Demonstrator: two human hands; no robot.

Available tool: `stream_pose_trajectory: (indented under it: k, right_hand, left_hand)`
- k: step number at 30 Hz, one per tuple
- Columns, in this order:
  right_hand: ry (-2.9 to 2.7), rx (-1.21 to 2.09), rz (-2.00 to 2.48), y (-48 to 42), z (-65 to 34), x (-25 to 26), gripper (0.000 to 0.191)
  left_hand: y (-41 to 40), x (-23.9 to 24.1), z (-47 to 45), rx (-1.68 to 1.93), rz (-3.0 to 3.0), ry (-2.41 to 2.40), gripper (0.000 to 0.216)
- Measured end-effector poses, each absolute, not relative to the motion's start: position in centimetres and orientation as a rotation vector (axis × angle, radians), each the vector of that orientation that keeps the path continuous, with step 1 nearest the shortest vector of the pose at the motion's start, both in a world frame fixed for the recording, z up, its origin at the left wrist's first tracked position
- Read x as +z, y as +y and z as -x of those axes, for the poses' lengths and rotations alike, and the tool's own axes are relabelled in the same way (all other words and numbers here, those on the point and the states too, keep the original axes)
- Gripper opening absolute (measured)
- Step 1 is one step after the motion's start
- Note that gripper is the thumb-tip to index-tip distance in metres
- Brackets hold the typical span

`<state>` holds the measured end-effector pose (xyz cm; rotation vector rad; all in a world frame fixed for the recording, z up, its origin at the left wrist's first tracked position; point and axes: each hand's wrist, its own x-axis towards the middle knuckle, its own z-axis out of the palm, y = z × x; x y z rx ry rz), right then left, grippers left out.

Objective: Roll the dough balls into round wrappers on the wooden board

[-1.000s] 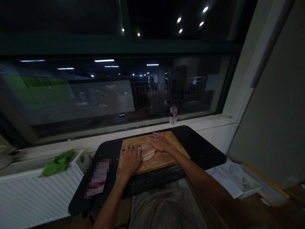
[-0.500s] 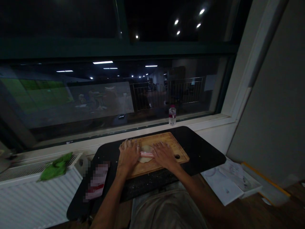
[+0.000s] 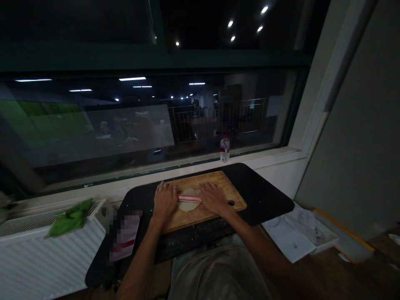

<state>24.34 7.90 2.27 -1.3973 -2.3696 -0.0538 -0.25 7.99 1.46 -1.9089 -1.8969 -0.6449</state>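
A flat, pale piece of dough (image 3: 188, 206) lies on the wooden cutting board (image 3: 215, 178). Across it rests a slim rolling pin (image 3: 190, 198) with red and white lengthwise stripes. Over its left end is my left hand (image 3: 165, 201), fingers pointing away from me and palm down on the pin. My right hand (image 3: 214, 197) covers the other end in the same way, its fingers curved over the pin. Both ends of the pin are hidden under the hands.
The board sits on a black table (image 3: 265, 196) dusted with crumbs. A pinkish packet (image 3: 128, 237), partly pixelated, lies at its left. On the windowsill stands a water bottle (image 3: 224, 149). A green cloth (image 3: 70, 218) drapes over the radiator (image 3: 56, 258). Low at right is a white box (image 3: 290, 239).
The pin has turned under my hands, showing red lines in place of printed lettering. More dough shows on its near side. The view has shifted slightly.
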Motion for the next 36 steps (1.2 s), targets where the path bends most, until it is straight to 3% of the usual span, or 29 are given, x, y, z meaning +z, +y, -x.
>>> stream_pose_trajectory:
  k: [8,21,36]
  right_hand:
    - [-2.452,0.312,1.511,12.5,-24.5,3.1,0.076]
    - [-2.654,0.236,1.353,19.3,-22.8,5.3,0.057]
    - [-2.504,0.292,1.522,12.3,-25.2,3.8,0.074]
  left_hand:
    - [6.4,3.2,0.0,-0.311,2.071,-1.891,0.050]
    - [2.3,4.8,-3.1,-0.262,2.014,-1.991,0.061]
    - [5.3,3.1,-0.5,-0.239,2.193,-1.821,0.054]
